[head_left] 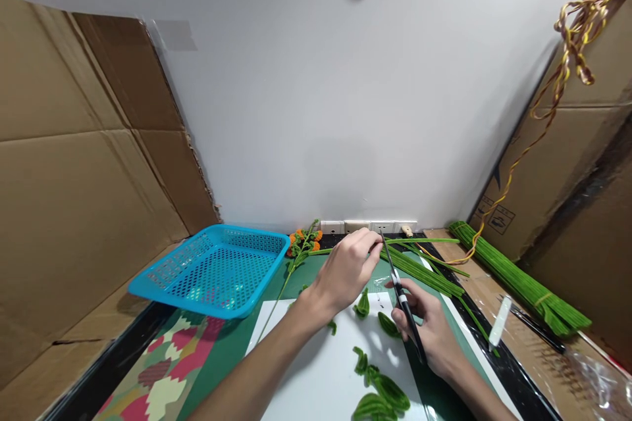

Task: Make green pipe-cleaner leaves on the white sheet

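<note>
My right hand [429, 322] is wrapped round black-handled scissors [403, 299], their blades pointing up toward my left fingertips. With fingers bent together, my left hand [348, 266] grips a thin green pipe cleaner [419, 241] that seems to run through it; the exact grip is partly hidden. Loose green pipe cleaners [424, 273] lie just beyond the scissors. Below the hands, fuzzy green leaf shapes [390, 391] rest on a white sheet [316, 368]. Behind my left wrist lies a stem with small orange flowers [299, 243].
A blue perforated basket [212, 306] stands at left. At right are a thick bundle of green pipe cleaners [523, 279], a white stick-like object [500, 322] and a black pen-like tool [538, 329]. Power sockets [356, 227] line the wall; a twisted yellow-brown cord [513, 174] hangs down at right.
</note>
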Demonstrator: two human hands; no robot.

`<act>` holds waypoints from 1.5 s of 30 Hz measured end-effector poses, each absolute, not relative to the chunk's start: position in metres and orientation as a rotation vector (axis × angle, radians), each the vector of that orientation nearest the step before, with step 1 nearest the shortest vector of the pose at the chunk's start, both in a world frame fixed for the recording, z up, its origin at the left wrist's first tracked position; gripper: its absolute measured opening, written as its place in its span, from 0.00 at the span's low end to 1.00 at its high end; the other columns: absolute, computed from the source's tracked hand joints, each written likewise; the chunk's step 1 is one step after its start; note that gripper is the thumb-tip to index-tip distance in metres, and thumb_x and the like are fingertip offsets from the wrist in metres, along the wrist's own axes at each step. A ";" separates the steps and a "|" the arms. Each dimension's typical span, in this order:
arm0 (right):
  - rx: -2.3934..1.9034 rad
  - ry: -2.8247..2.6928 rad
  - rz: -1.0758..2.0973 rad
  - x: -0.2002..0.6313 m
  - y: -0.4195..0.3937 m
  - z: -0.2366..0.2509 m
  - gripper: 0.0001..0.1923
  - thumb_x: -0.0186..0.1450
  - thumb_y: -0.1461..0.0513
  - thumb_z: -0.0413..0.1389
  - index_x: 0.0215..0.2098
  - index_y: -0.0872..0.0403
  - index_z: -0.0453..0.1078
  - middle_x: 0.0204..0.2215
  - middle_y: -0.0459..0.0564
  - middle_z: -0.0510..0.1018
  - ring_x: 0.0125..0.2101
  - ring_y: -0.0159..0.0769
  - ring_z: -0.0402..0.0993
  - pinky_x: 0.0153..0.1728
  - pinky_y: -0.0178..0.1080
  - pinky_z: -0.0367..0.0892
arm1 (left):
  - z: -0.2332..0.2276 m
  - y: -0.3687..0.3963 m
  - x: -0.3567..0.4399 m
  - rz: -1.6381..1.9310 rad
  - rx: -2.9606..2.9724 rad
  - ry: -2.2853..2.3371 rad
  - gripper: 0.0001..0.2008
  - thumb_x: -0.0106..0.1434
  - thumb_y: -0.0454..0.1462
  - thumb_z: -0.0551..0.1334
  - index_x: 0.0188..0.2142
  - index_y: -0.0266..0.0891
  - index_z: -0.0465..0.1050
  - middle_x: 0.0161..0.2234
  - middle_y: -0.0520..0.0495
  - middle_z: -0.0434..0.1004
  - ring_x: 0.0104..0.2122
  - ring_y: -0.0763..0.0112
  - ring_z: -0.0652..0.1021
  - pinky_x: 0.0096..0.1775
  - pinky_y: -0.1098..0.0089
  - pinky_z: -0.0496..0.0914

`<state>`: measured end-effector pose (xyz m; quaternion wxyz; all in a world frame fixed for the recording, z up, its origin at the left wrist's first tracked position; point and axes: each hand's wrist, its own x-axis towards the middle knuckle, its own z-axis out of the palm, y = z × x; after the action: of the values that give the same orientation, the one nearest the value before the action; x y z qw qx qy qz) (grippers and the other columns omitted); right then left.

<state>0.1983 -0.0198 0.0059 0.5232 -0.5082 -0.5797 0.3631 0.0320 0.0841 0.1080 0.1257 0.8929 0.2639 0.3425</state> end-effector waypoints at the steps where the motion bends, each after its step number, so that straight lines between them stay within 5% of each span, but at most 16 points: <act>1: -1.211 -1.389 0.875 0.198 -0.020 0.005 0.29 0.66 0.44 0.62 0.54 0.56 0.72 0.20 0.39 0.65 0.20 0.32 0.61 0.24 0.35 0.56 | 0.108 0.084 0.032 0.999 2.598 0.771 0.09 0.77 0.35 0.54 0.44 0.39 0.74 0.39 0.46 0.77 0.40 0.64 0.78 0.43 0.63 0.71; 13: -1.134 -1.430 0.933 0.201 -0.017 -0.003 0.28 0.70 0.45 0.58 0.59 0.54 0.66 0.26 0.44 0.77 0.26 0.36 0.68 0.30 0.36 0.63 | 0.103 0.080 0.036 0.949 2.616 0.736 0.08 0.76 0.33 0.55 0.43 0.38 0.74 0.38 0.47 0.77 0.38 0.65 0.78 0.41 0.65 0.71; 26: -1.113 -1.463 0.910 0.198 -0.018 0.000 0.26 0.72 0.40 0.51 0.51 0.53 0.66 0.26 0.45 0.75 0.27 0.39 0.68 0.32 0.38 0.63 | 0.098 0.070 0.042 0.857 2.611 0.747 0.09 0.75 0.34 0.56 0.40 0.39 0.74 0.38 0.47 0.79 0.38 0.65 0.80 0.41 0.66 0.71; 45: -1.051 -1.486 0.917 0.195 -0.020 0.000 0.34 0.72 0.34 0.44 0.55 0.53 0.66 0.30 0.49 0.75 0.30 0.42 0.69 0.34 0.41 0.67 | 0.095 0.068 0.042 0.807 2.682 0.705 0.10 0.76 0.34 0.55 0.39 0.40 0.74 0.37 0.47 0.79 0.37 0.65 0.80 0.40 0.66 0.71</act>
<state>0.1947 -0.0200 -0.0002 0.5244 -0.4390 -0.6209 0.3831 0.0425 0.0685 0.0948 0.1266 0.9212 0.2420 0.2771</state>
